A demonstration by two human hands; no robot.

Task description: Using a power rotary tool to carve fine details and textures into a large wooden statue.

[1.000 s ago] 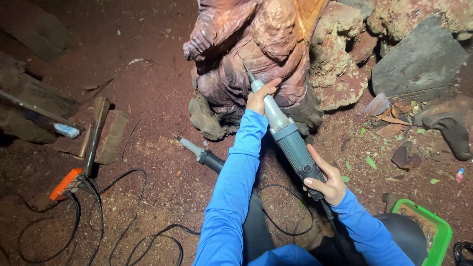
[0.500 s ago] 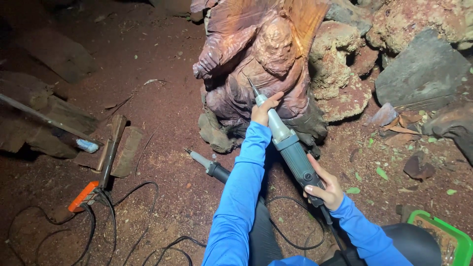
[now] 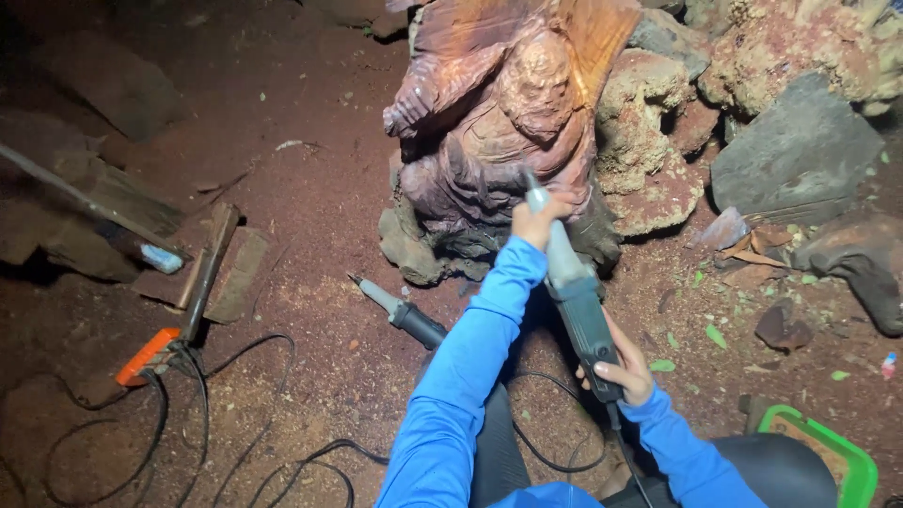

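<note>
grinder [image 3: 576,296] gripped in both hands, tip on carving [image 3: 499,122]

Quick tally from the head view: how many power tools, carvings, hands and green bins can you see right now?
Power tools: 2, the grinder in both hands and a spare tool lying on the dirt.
Carvings: 1, the wood carving.
Hands: 2, left hand near the tip, right hand on the rear grip.
Green bins: 1, the bin at lower right.
Total: 6

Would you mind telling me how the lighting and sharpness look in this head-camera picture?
Head view: a warm light brightens the wooden carving and nearby rocks; the left edge and top corner sink into dark shadow; the power tool and both hands look fairly sharp, with no strong glare.
</note>
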